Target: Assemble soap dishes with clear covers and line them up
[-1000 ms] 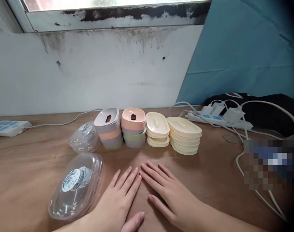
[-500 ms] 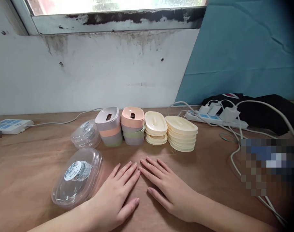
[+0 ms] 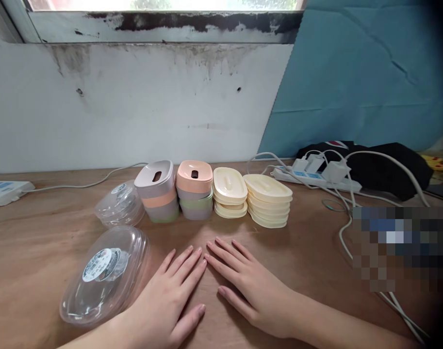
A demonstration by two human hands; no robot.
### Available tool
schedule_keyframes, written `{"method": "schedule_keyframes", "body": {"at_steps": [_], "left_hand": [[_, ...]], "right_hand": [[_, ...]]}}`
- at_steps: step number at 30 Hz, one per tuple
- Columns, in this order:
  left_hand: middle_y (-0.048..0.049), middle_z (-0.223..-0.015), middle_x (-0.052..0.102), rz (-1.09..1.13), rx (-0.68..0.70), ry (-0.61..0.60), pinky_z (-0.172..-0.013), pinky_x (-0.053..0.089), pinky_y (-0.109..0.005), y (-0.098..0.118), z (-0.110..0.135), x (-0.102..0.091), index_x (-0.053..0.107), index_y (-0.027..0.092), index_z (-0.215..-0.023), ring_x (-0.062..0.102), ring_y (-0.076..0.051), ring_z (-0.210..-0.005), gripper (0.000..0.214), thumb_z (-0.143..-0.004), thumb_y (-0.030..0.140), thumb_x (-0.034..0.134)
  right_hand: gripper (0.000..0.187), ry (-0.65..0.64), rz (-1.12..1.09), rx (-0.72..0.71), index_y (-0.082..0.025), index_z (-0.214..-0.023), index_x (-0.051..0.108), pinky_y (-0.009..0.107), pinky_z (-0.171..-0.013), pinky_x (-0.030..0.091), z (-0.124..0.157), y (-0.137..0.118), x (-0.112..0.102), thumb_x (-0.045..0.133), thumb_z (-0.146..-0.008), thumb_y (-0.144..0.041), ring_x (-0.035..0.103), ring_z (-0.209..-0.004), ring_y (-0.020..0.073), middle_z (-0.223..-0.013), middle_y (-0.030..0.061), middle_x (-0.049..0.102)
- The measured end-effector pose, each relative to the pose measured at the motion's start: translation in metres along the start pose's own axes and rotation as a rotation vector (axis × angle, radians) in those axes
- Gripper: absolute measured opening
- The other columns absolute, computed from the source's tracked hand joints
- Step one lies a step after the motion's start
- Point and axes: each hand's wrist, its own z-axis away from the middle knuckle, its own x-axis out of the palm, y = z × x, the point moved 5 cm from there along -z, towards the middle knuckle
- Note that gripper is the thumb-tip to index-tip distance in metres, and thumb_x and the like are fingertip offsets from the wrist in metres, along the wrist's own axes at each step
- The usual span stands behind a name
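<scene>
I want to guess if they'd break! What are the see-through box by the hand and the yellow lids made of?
The see-through box beside the left hand looks like thin clear plastic: glossy, and the table shows through it. The yellow lids seem to be smooth opaque plastic with a soft sheen, all moulded to one shape; it could be another material.

Glossy clear plastic lid (image 3: 105, 274); matt wood table (image 3: 316, 252).
</scene>
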Motion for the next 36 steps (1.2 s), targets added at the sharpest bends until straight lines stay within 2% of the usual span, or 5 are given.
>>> {"method": "schedule_keyframes", "body": {"at_steps": [4, 11, 22, 28, 36], "left_hand": [[-0.0079, -0.147, 0.016, 0.016, 0.013, 0.028, -0.105, 0.027, -0.054, 0.0, 0.001, -0.001, 0.017, 0.017, -0.143, 0.019, -0.028, -0.135, 0.06, -0.091, 0.04, 0.037], [-0.0094, -0.147, 0.018, 0.042, 0.006, 0.013, -0.104, 0.026, -0.056, -0.002, 0.0, -0.001, 0.02, 0.018, -0.142, 0.019, -0.03, -0.135, 0.06, -0.09, 0.04, 0.039], [-0.0061, -0.149, 0.011, 0.113, -0.011, -0.009, -0.106, 0.021, -0.057, -0.004, 0.003, 0.003, 0.012, 0.021, -0.143, 0.012, -0.028, -0.137, 0.06, -0.092, 0.044, 0.033], [-0.0066, -0.149, 0.01, 0.13, -0.033, -0.061, -0.108, 0.018, -0.054, -0.003, 0.002, 0.0, 0.015, 0.02, -0.143, 0.011, -0.027, -0.137, 0.059, -0.092, 0.044, 0.032], [-0.0093, -0.149, 0.015, 0.139, 0.032, 0.132, -0.107, 0.024, -0.054, -0.007, 0.006, 0.009, 0.005, 0.023, -0.144, 0.018, -0.029, -0.136, 0.068, -0.089, 0.039, 0.042]], "right_hand": [[0.049, 0.118, 0.122, -0.063, -0.019, -0.138, 0.035, 0.051, -0.106, 0.026, -0.001, 0.004, -0.005, 0.036, -0.091, -0.035, 0.024, -0.134, 0.0268, -0.144, 0.0081, 0.032], [0.036, 1.048, 0.53, 0.181, -0.012, -0.114, 0.05, 0.05, -0.1, 0.032, 0.023, 0.067, -0.096, 0.051, -0.084, -0.031, 0.037, -0.125, 0.0318, -0.125, 0.0191, 0.048], [0.027, 0.923, 0.342, 0.359, -0.017, -0.086, 0.053, 0.047, -0.086, 0.046, 0.024, 0.122, -0.087, 0.042, -0.085, -0.041, 0.055, -0.105, 0.0309, -0.112, 0.0163, 0.057], [0.023, 0.982, 0.268, 0.349, -0.019, -0.084, 0.052, 0.044, -0.083, 0.048, 0.026, 0.121, -0.091, 0.045, -0.083, -0.041, 0.056, -0.105, 0.0292, -0.112, 0.0151, 0.056], [0.007, 1.118, 0.291, 0.218, -0.021, -0.085, 0.049, 0.047, -0.09, 0.045, 0.034, 0.093, -0.107, 0.053, -0.082, -0.026, 0.05, -0.116, 0.0309, -0.118, 0.0166, 0.054]]}}
